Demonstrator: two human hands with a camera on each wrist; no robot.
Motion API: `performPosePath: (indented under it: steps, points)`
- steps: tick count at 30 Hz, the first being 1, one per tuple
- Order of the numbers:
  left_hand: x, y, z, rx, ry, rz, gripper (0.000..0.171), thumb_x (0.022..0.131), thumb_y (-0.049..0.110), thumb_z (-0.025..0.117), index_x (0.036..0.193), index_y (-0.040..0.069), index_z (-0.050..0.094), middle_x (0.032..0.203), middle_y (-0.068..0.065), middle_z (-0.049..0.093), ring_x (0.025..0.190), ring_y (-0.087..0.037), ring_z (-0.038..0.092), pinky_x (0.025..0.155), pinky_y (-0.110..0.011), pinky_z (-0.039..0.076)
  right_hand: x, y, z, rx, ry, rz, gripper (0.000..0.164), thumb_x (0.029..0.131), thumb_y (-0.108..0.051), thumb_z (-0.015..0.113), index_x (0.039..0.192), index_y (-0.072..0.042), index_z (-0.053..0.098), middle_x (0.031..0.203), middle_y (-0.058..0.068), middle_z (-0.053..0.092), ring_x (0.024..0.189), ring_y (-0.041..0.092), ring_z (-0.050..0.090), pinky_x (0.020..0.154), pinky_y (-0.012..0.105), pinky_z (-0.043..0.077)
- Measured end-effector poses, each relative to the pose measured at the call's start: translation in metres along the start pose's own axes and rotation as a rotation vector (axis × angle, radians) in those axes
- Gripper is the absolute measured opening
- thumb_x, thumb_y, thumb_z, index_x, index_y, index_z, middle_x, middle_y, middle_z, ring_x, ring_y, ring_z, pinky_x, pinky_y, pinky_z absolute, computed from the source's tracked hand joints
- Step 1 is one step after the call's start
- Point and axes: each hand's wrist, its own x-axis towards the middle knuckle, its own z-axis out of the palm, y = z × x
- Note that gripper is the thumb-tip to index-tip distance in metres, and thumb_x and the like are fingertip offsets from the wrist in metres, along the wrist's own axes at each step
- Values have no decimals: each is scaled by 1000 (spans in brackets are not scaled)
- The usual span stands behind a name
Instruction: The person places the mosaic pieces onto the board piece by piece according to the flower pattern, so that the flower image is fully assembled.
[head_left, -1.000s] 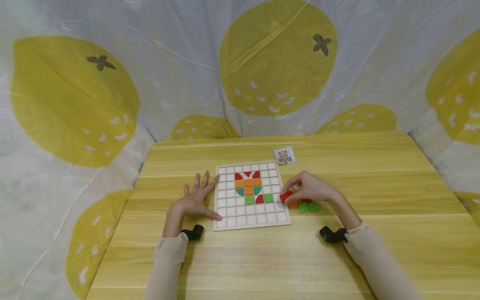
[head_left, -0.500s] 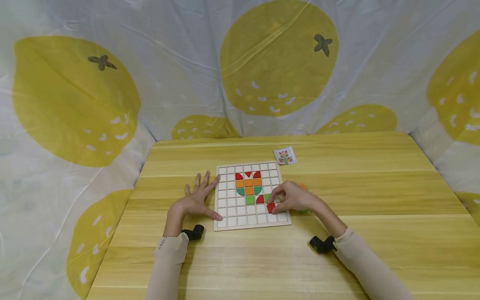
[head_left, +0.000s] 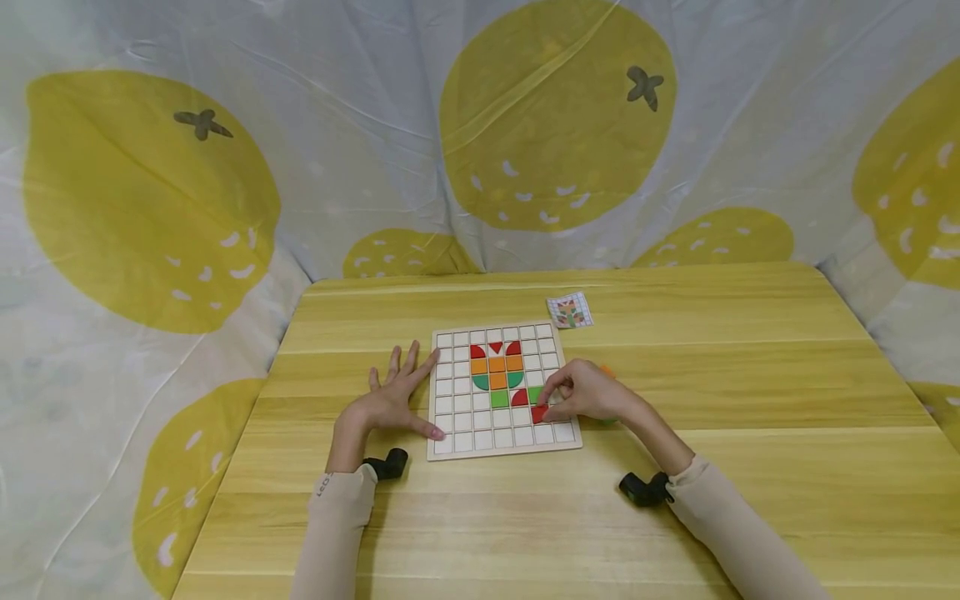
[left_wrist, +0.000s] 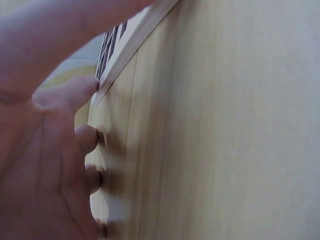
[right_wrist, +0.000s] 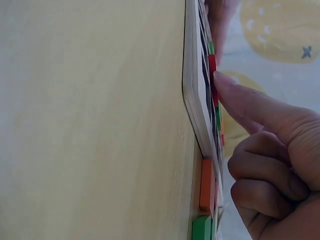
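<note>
A wooden grid board (head_left: pixel 459 421) lies on the table, with red, orange, teal and green tiles forming a flower shape in its squares. My right hand (head_left: pixel 588 392) is over the board's right part, its thumb and index finger on a red square tile (head_left: pixel 537 414). This tile is just below a light green tile (head_left: pixel 535 395). In the right wrist view the thumb tip touches the red tile (right_wrist: pixel 213 75), while the other fingers are curled. My left hand (head_left: pixel 386 406) lies spread at the board's left side, thumb and index fingertip on its edge.
Behind the board lies a small pattern card (head_left: pixel 570 311) with a printed flower grid. Loose tiles sit right of the board, mostly hidden by the right hand; an orange one (right_wrist: pixel 206 185) and a green one (right_wrist: pixel 201 228) show in the right wrist view.
My right hand has carried the red tile leftward from the loose tiles onto the board, and the tile has shifted slightly into a lower square. The left hand has stayed put.
</note>
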Motion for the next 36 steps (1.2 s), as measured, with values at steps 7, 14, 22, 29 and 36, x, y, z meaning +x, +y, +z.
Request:
performPosePath:
  steps: [7, 14, 22, 29, 36]
  points:
    - [0, 0, 0, -3, 1, 0, 137, 69, 50, 94, 168, 22, 5, 172, -17, -22, 156, -46, -28, 115, -80, -17, 0, -3, 2, 15, -10, 6, 13, 85, -12, 85, 98, -9, 82, 56, -8, 41, 53, 4, 34, 50, 16, 26]
    - [1, -1, 1, -1, -2, 0, 137, 69, 51, 94, 168, 23, 4, 172, -17, -22, 156, -45, -29, 115, -80, -17, 0, -2, 2, 9, -7, 15, 13, 84, -14, 86, 96, -9, 83, 55, -8, 44, 52, 5, 36, 50, 17, 27]
    - [0, 0, 0, 3, -6, -4, 137, 69, 51, 94, 168, 22, 4, 172, -16, -22, 156, -45, -29, 115, -80, -17, 2, -2, 3, -5, -7, 8, 13, 84, -14, 86, 96, -10, 82, 58, -7, 42, 55, 5, 35, 52, 17, 28]
    - [0, 0, 0, -3, -2, -2, 137, 69, 50, 94, 168, 22, 4, 172, -17, -21, 156, -45, -28, 115, -80, -17, 3, -1, 5, -6, 5, 23, 13, 83, -13, 87, 95, -12, 83, 57, -7, 44, 54, 5, 36, 52, 17, 29]
    - [0, 0, 0, -4, -1, -4, 137, 69, 50, 94, 168, 22, 5, 173, -17, -21, 156, -46, -28, 115, -80, -17, 1, 0, 1, 40, -8, 3, 15, 85, -16, 86, 99, -13, 82, 57, -8, 41, 55, 5, 34, 52, 18, 28]
